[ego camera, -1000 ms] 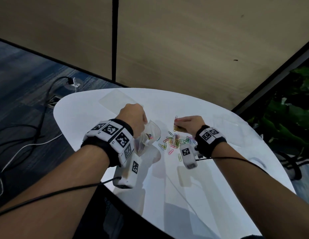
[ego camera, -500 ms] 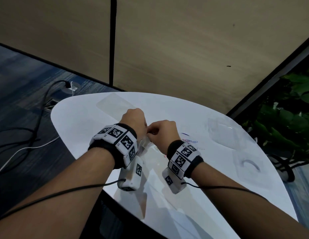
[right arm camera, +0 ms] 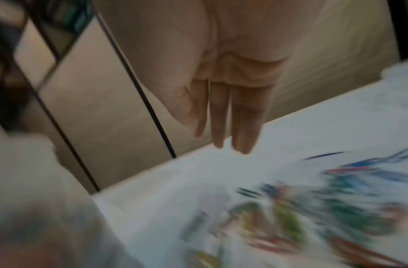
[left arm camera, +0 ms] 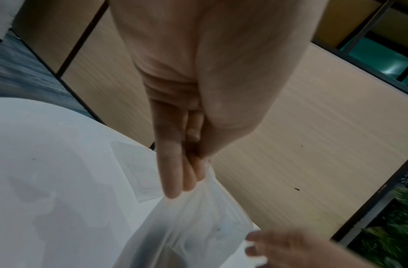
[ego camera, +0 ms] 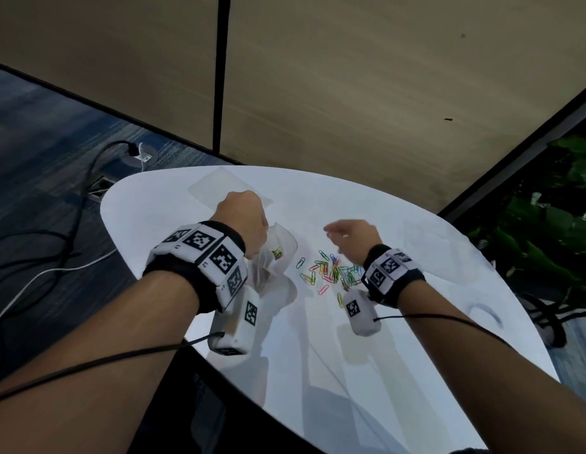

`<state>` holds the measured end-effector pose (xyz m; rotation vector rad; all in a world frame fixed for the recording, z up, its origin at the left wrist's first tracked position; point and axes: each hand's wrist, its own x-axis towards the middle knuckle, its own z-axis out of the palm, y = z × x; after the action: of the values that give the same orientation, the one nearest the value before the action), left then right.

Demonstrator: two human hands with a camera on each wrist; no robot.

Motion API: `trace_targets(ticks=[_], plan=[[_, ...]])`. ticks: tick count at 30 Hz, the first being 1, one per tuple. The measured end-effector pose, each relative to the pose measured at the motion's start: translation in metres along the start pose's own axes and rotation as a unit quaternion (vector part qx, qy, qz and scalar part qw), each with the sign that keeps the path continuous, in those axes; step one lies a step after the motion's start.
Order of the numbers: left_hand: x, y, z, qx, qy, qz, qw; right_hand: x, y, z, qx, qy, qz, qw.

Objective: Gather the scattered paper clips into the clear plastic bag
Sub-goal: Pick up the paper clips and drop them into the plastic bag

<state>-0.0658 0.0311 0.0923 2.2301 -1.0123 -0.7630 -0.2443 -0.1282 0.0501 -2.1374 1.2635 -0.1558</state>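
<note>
bag: clear plastic bag (ego camera: pixel 278 253), few paper clips (ego camera: pixel 277 252) inside
left hand (ego camera: pixel 244 221): we pinch bag rim
right hand (ego camera: pixel 352 235): fingers straight, holding nothing, above loose clips (ego camera: pixel 331 273) mid-surface

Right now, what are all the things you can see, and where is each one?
Paper clips: many, mixed colours, heaped on the table; a few already in the bag.
Clear plastic bag: one, held up left of the heap.
Flat clear bags: several, lying on the table.
Table: one, white.
Cables: black and white, on the floor.
Plant: green, far right.
Left hand: pinches the bag's top.
Right hand: open, above the heap.
</note>
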Motion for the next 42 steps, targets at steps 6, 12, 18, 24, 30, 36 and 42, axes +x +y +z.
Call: trace_targets(ticks=[6,12,18,24,30,36,42], plan=[[0.004,-0.006,-0.001,0.002,-0.003,-0.006,1.0,0.01,0.045,0.065,-0.24,-0.139,0.001,0.961],[0.004,-0.002,0.005,0.004,-0.009,-0.001,1.0,-0.009,0.039,0.102,-0.361,-0.157,-0.149,0.907],[0.0,0.001,0.005,0.001,-0.019,-0.009,1.0,-0.017,0.069,0.075,-0.393,-0.091,-0.17,0.899],[-0.004,0.006,0.01,0.008,-0.027,-0.008,1.0,-0.011,0.07,0.044,-0.298,-0.026,-0.089,0.95],[-0.005,0.014,0.017,0.015,-0.03,0.003,0.999,-0.005,0.086,0.021,0.029,0.016,0.139,0.99],[-0.004,0.018,0.019,0.025,-0.041,0.005,0.999,-0.014,0.06,-0.002,0.323,0.0,0.16,0.933],[-0.008,0.021,0.022,0.018,-0.036,0.016,0.999,-0.044,-0.021,-0.01,0.484,-0.106,0.06,0.867]])
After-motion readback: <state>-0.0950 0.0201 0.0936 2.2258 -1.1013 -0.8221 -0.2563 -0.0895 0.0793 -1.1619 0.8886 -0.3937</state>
